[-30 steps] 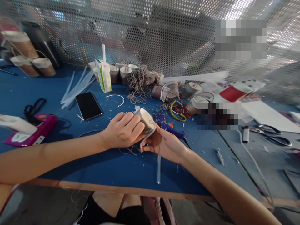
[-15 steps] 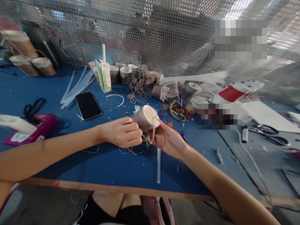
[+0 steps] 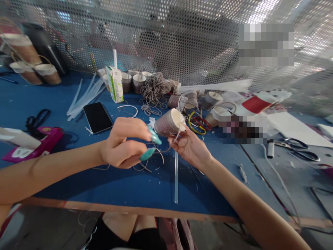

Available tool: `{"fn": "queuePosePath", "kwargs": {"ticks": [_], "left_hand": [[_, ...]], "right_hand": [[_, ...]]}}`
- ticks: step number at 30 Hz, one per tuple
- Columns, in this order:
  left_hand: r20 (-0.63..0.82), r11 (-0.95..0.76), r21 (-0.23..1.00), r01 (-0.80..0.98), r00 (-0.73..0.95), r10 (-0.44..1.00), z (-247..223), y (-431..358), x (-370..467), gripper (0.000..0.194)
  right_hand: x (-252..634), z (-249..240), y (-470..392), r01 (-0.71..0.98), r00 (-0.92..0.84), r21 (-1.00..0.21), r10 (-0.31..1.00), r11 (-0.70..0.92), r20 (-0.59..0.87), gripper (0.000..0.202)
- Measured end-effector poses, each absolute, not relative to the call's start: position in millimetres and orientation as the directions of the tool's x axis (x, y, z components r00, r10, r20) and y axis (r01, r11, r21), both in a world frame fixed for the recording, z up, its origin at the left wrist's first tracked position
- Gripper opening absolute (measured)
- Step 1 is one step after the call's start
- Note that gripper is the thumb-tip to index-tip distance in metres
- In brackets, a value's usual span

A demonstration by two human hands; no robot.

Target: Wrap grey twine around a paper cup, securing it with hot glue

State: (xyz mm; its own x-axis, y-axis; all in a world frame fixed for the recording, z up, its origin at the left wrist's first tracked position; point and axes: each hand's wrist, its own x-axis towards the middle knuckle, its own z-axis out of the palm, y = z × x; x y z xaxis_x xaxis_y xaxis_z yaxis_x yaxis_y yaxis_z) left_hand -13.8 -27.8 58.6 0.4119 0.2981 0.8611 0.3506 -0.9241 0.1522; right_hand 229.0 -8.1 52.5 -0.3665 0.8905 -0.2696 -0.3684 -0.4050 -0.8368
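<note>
While the cord-wrapped cup [image 3: 165,124] tilts above the table [image 3: 135,191], right hand [image 3: 195,147]: grasping it near the rim.
Left hand [image 3: 126,144]: curled just beside the cup, thumb and index tips parted; whether it holds the cord cannot be told.
Clear stick [image 3: 176,182]: flat, near the table edge.
Phone [image 3: 98,117]: face-up, beyond the left hand.

cup [image 3: 165,124] ringed grey-brn w/ off-wht inside, tabletop [image 3: 130,189] blue, phone [image 3: 98,117] blk, carton [image 3: 114,84] wht & grn.
</note>
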Motion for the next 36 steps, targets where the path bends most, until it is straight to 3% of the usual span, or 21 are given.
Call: {"fn": "queuePosePath", "kwargs": {"ticks": [1, 2, 5, 7, 9, 11, 15, 18, 21, 27, 32, 36], "left_hand": [[0.918, -0.945, -0.001, 0.328, 0.375, 0.130, 61.8, -28.4, -12.9, 0.028], [0.923, -0.928, -0.066, 0.366, 0.376, 0.083, 64.2, -27.5, -12.0, 0.023], [0.916, -0.847, -0.081, 0.525, 0.374, 0.145, 63.4, -15.8, -10.5, 0.020], [0.912, -0.769, 0.054, 0.637, 0.281, 0.297, 55.3, -4.0, -10.4, 0.020], [0.886, -0.700, 0.282, 0.656, 0.102, 0.452, 44.5, 6.0, -10.6, 0.009], [0.823, -0.724, 0.462, 0.512, 0.057, 0.566, 35.7, 11.1, -10.3, 0.034], [0.583, -0.678, 0.699, 0.226, 0.368, 0.724, 32.7, 7.7, -8.3, 0.065], [0.407, -0.591, 0.781, 0.201, 0.554, 0.726, 37.5, 3.0, -8.0, 0.084], [0.339, -0.558, 0.804, 0.204, 0.614, 0.713, 40.1, 2.0, -9.9, 0.083], [0.382, -0.588, 0.790, 0.175, 0.609, 0.695, 40.6, 1.0, -12.8, 0.069], [0.437, -0.653, 0.732, 0.194, 0.601, 0.669, 46.8, -5.0, -12.7, 0.076], [0.471, -0.734, 0.666, 0.135, 0.687, 0.554, 51.5, -7.5, -13.8, 0.091]], "right_hand": [[227.9, 52.8, -9.7, -0.360, -0.364, -0.848, 0.896, -0.388, -0.255, 0.018], [226.9, 52.8, -11.6, -0.347, -0.364, -0.862, 0.900, -0.369, -0.238, 0.019], [225.4, 50.1, -17.6, -0.293, -0.353, -0.918, 0.922, -0.267, -0.155, 0.023], [225.9, 46.0, -20.4, -0.243, -0.322, -0.957, 0.944, -0.161, -0.077, 0.029], [227.3, 41.8, -21.6, -0.180, -0.296, -0.982, 0.955, -0.059, -0.003, 0.039], [229.0, 39.0, -21.4, -0.112, -0.309, -0.994, 0.950, 0.003, 0.038, 0.047], [231.6, 39.2, -20.1, -0.006, -0.387, -0.995, 0.917, 0.099, 0.094, 0.054], [232.8, 40.8, -20.6, 0.049, -0.425, -0.985, 0.896, 0.163, 0.127, 0.060], [233.9, 41.4, -22.0, 0.078, -0.438, -0.980, 0.889, 0.183, 0.131, 0.063], [236.1, 40.7, -22.9, 0.148, -0.438, -0.952, 0.881, 0.267, 0.179, 0.067], [237.2, 37.9, -21.8, 0.145, -0.456, -0.932, 0.858, 0.333, 0.236, 0.067], [239.4, 37.2, -19.8, 0.104, -0.452, -0.937, 0.855, 0.334, 0.255, 0.067]]}}
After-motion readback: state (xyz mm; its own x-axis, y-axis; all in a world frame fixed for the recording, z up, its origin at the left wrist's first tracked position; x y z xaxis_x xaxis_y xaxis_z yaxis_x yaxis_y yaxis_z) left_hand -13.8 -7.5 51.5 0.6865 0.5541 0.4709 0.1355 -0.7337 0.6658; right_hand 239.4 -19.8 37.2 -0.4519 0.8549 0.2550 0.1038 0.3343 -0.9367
